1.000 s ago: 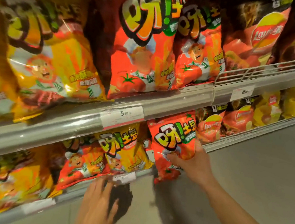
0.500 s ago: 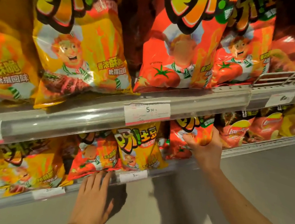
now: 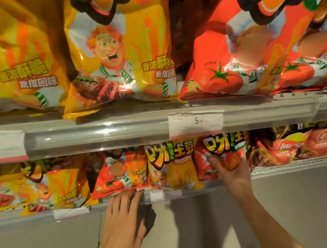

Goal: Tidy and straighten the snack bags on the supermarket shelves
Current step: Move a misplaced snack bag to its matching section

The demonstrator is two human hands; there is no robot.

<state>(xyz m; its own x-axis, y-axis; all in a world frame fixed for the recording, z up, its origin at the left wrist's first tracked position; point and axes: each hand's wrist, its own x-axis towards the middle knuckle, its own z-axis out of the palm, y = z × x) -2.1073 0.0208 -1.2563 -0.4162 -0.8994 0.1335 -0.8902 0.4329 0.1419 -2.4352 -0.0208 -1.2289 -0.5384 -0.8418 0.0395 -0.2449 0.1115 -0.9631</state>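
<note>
Two grey metal shelves run across a supermarket aisle, above a plain grey floor (image 3: 292, 211). The upper shelf (image 3: 99, 134) carries a clear price rail along its front edge with a white price tag (image 3: 195, 122) reading 5.90. On it stand large snack bags: a yellow bag (image 3: 121, 57) with a cartoon chef near the middle, and a red tomato bag (image 3: 238, 57) just beside it toward the right end. The lower shelf (image 3: 77, 214) holds smaller bags leaning forward over its front edge: a small red tomato bag (image 3: 123, 174) tilted to the left, a small yellow bag (image 3: 172, 166) upright next to it, then a red bag (image 3: 223, 151) held by the person. Farther toward the right end sit red Lay's bags (image 3: 287, 145). The right hand (image 3: 233, 171) grips the red bag from below, thumb on its front and fingers curled round its right side, at the lower shelf's front edge. The left hand (image 3: 124, 216) is flat with straight fingers, fingertips touching the lower shelf's front edge just under the small red tomato bag.
</note>
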